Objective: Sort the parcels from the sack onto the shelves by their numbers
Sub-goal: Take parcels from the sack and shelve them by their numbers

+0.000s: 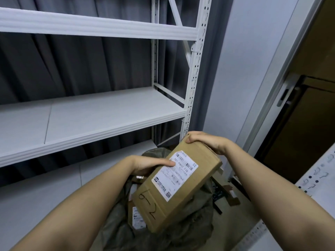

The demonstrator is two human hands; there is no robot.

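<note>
Both hands are gripping a brown parcel [176, 189] above the open sack [195, 220]: left hand [148, 164] fingers clamping its side, right hand [203, 142] fingers clamping its far end.

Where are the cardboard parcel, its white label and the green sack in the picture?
cardboard parcel [192, 180]: head view, on its brown top face beside the label.
white label [176, 175]: head view, on the middle of the sticker.
green sack [192, 230]: head view, on the crumpled fabric below the parcel.
</note>
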